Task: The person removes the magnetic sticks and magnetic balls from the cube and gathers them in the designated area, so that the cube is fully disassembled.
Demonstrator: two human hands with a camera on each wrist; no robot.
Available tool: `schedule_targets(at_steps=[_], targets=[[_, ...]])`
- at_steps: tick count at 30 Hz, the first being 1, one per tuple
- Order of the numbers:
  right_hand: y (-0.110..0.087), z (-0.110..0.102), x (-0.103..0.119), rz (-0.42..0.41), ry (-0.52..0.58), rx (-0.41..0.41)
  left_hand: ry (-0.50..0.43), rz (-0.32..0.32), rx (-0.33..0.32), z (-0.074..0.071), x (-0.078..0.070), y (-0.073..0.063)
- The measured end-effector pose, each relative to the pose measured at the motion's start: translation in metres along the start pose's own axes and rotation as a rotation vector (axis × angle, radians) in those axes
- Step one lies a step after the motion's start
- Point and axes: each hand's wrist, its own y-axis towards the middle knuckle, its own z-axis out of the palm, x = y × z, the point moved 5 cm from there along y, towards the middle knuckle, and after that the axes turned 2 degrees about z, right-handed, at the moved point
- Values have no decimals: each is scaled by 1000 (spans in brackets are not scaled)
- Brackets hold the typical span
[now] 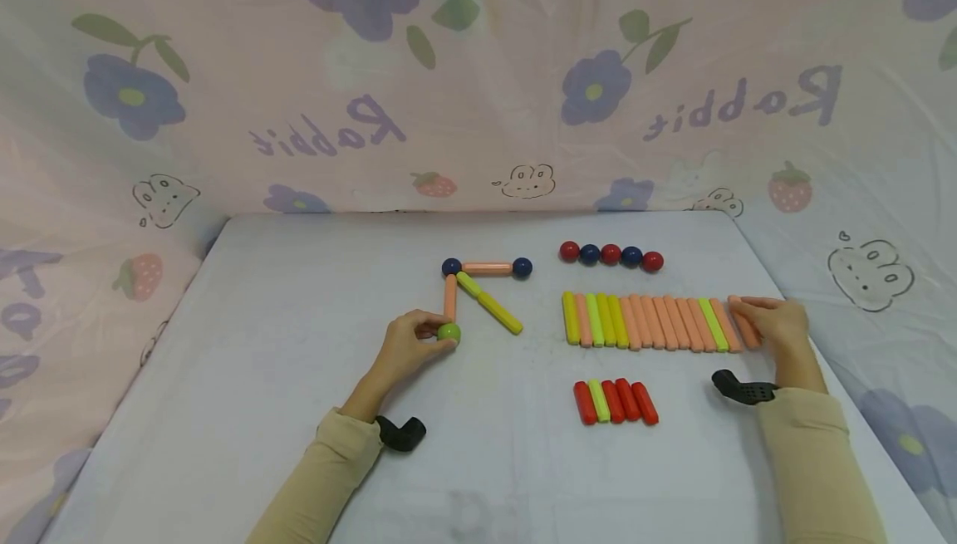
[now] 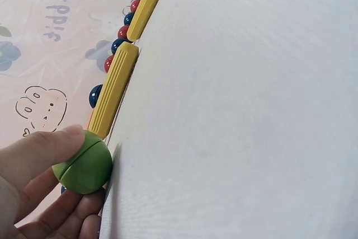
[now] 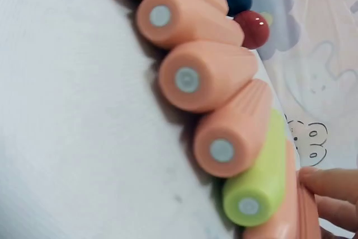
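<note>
My left hand pinches a green ball between thumb and fingers; the left wrist view shows the seam of the ball. The ball sits at the near end of an upright-running orange magnetic rod. That rod meets a dark blue ball, from which another orange rod runs right to a second blue ball. Two yellow rods lie end to end, slanting from the corner. At the far right, my right hand pinches the last orange rod of a long row.
The row of orange, yellow and lime rods lies side by side on the white table. Behind it are red and blue balls; in front lie short red rods and one lime rod. A patterned curtain hangs around the table.
</note>
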Motion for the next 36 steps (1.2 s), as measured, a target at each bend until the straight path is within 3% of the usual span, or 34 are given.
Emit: schedule_targets(at_steps=[9, 15, 23, 28, 31, 36], targets=[[-5, 4, 7, -113, -150, -29, -4, 10, -1, 1, 0, 0], [-8, 10, 9, -122, -204, -45, -2, 14, -6, 0, 1, 0], [-15, 8, 19, -215, -401, -83, -14, 18, 1, 1, 1, 1], [-35, 14, 31, -319, -405, -134, -23, 2, 8, 1, 0, 1], [-56, 28, 45, -441, -367, -154, -15, -7, 9, 1, 0, 0], [-92, 65, 73, -562, -276, -33, -18, -18, 6, 0, -1, 0]])
